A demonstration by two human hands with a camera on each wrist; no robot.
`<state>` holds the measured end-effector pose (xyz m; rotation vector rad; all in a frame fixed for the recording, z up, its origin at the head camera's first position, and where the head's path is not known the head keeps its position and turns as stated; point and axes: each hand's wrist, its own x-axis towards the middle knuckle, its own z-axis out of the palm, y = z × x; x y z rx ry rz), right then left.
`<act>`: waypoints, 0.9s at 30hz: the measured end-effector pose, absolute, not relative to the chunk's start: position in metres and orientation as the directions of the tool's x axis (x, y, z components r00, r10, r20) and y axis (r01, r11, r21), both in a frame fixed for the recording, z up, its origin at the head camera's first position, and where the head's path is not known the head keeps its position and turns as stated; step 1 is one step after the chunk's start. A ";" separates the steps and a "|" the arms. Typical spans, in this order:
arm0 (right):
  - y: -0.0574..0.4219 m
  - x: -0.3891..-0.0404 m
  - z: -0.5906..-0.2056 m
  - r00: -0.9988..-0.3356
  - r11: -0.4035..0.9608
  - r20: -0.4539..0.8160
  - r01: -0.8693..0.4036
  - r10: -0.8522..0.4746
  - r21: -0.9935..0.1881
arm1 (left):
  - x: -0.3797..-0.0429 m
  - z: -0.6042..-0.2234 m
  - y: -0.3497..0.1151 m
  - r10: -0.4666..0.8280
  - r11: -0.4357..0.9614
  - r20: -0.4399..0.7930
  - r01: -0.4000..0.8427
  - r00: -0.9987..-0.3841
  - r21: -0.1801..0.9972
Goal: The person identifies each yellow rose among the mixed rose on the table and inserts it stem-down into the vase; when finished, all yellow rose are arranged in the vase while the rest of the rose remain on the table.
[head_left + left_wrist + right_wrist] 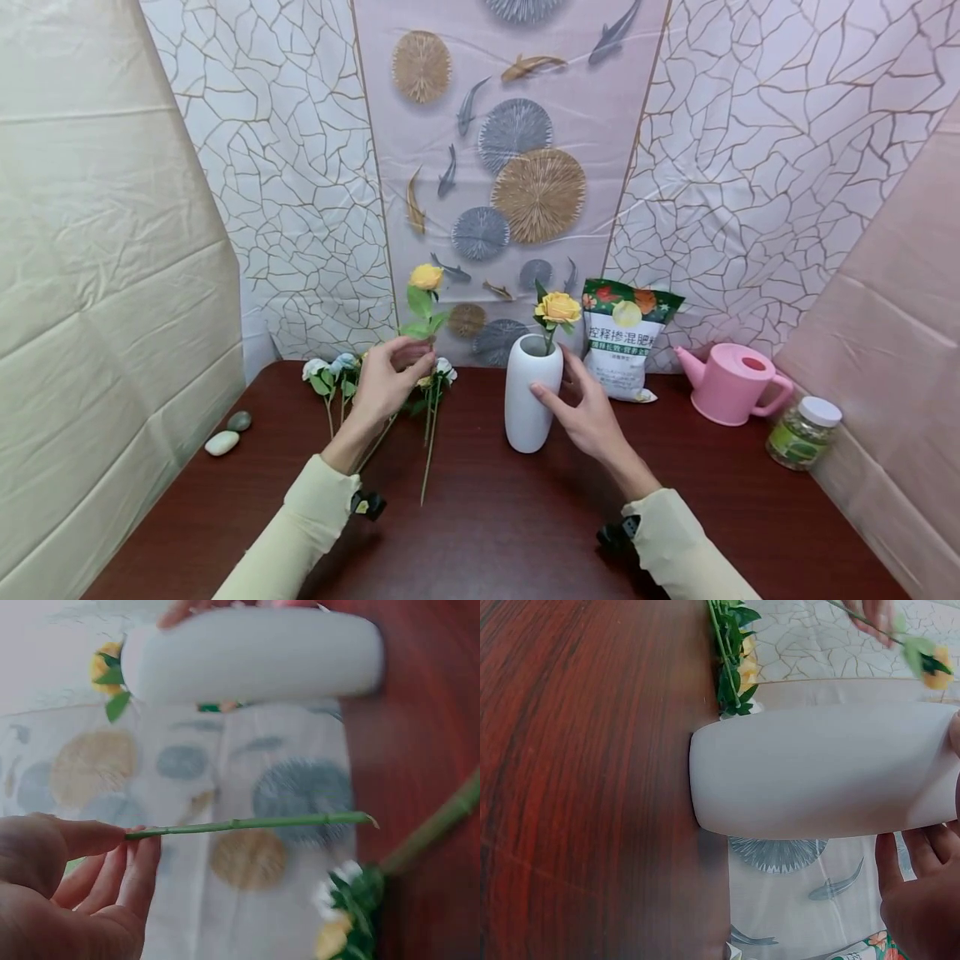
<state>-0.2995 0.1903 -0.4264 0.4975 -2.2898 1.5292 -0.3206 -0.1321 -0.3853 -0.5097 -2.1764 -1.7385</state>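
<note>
My left hand (393,375) pinches a yellow rose (426,278) by its green stem (247,823), holding it upright above the table to the left of the vase. In the left wrist view the stem's lower end sticks out past the fingertips. A tall white vase (527,408) stands upright on the table, and my right hand (588,408) grips its right side near the top, thumb across the front. Another yellow rose (558,308) leans out of the vase's mouth, its lower stem hidden inside.
Several artificial flowers (330,377) lie at the back left, partly behind my left hand. Two stones (222,442) rest at the left edge. On the right are a fertilizer bag (622,358), a pink watering can (731,383) and a white-lidded jar (802,433). Patterned cloth hangs behind.
</note>
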 end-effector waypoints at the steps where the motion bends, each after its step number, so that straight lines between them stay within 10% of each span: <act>1: 0.190 -0.299 -0.427 -0.878 0.358 0.468 -0.470 -0.098 -0.807 | -0.321 -0.381 -0.127 0.085 0.144 0.462 0.469 -0.883 0.871; 10: 0.192 -0.299 -0.427 -0.873 0.360 0.477 -0.478 -0.098 -0.801 | -0.322 -0.346 -0.079 0.020 -0.203 0.583 0.568 -0.812 0.798; 27: 0.191 -0.300 -0.428 -0.878 0.357 0.468 -0.471 -0.101 -0.807 | -0.324 -0.298 -0.037 -0.213 -0.363 0.673 0.697 -0.709 0.619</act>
